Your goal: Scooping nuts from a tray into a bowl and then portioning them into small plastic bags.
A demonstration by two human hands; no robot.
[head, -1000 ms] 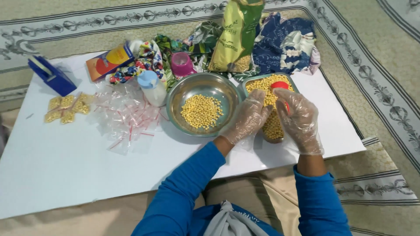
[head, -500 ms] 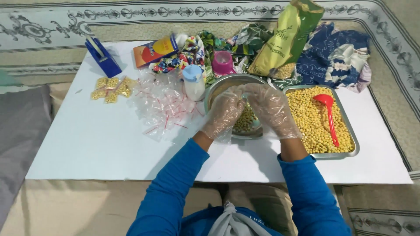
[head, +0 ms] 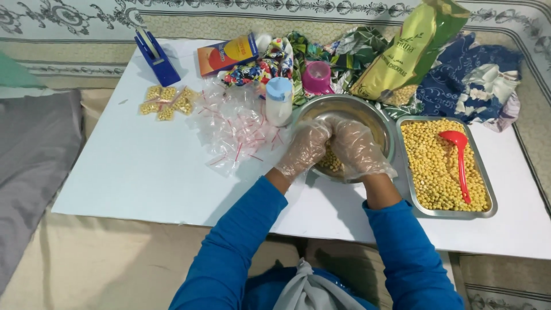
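Both gloved hands, left hand (head: 305, 148) and right hand (head: 357, 148), sit together inside the steel bowl (head: 376, 121), fingers curled over yellow chickpeas (head: 331, 162); whether they grip any I cannot tell. Right of the bowl lies a chickpea tray (head: 449, 213) with a red spoon (head: 461, 161); left, clear bags (head: 235, 129).

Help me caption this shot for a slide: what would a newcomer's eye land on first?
Both gloved hands, the left hand and the right hand, meet inside the steel bowl of yellow chickpeas at the table's middle. Right of it, a rectangular metal tray brims with the same chickpeas, a red ladle lying on top. Left of the bowl lies a heap of clear little bags with red strips, and a tall green packet leans behind.
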